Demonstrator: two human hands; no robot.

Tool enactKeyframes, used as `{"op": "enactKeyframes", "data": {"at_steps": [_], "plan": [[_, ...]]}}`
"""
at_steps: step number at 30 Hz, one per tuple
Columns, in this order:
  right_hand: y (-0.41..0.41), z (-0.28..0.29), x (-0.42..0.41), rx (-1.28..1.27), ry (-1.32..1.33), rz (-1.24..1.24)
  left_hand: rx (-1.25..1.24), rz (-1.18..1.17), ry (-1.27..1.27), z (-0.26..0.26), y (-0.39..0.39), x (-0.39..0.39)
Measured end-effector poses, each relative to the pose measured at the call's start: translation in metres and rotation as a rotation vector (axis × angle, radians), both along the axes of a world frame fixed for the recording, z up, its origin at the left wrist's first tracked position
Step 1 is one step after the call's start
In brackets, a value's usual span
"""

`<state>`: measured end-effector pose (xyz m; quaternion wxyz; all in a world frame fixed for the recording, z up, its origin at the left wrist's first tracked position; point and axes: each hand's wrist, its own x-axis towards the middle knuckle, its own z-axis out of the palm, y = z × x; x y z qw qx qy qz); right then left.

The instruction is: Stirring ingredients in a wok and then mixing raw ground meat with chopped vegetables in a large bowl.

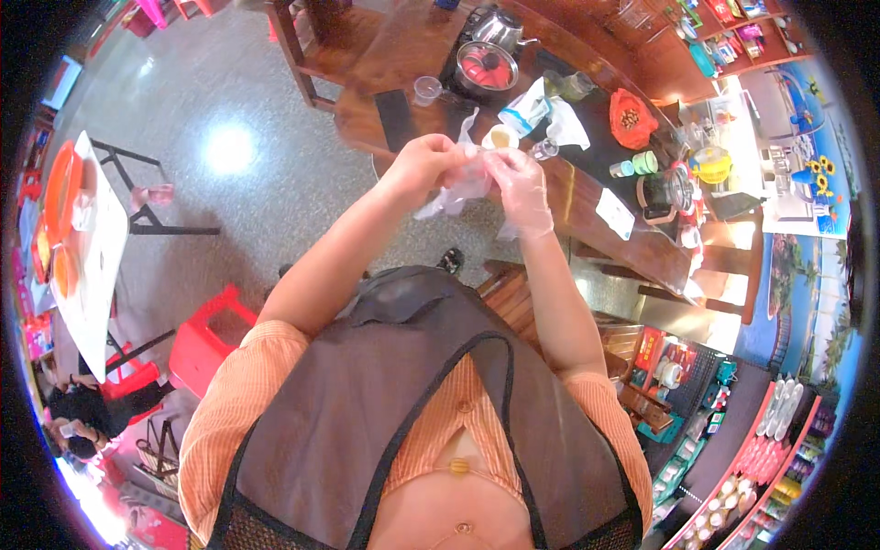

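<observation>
My left hand [423, 168], bare, pinches a thin clear plastic glove [462, 192] between thumb and fingertips. My right hand [526, 192] wears a similar clear glove, loose at the wrist, and its fingertips grip the other side of the same film. The two hands meet in front of my chest, close to the edge of a wooden tea table [364, 127]. Just beyond the fingers is a round, pale-rimmed cup [500, 137], partly hidden by the hands. A small clear glass [544, 149] lies beside my right hand.
The table bears a steel kettle [498, 31], a pot with red contents [487, 67], a tissue pack [526, 110], a clear cup [427, 89] and a red bag of nuts [629, 120]. Leftward are a white folding table [103, 275] and a red plastic stool [199, 337]; a person [89, 412] is lower left.
</observation>
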<state>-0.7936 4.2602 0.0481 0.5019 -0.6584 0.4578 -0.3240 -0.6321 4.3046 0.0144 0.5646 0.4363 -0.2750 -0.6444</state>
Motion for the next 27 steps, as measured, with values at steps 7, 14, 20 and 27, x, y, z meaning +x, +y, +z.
{"op": "enactKeyframes", "data": {"at_steps": [7, 14, 20, 27], "plan": [[0.006, -0.001, 0.014, -0.360, 0.115, -0.020, -0.018, 0.073, -0.297, -0.019, 0.004, 0.006], [0.011, -0.019, 0.026, -1.056, 0.326, 0.213, 0.515, -0.171, 0.625, -0.028, 0.019, 0.019], [0.017, -0.026, 0.033, -1.080, 0.336, 0.265, 0.233, -0.213, 1.325, -0.029, 0.035, 0.023], [0.027, -0.022, 0.051, -1.053, 0.211, 0.305, 0.329, 0.555, 0.928, -0.006, 0.026, 0.016]]}}
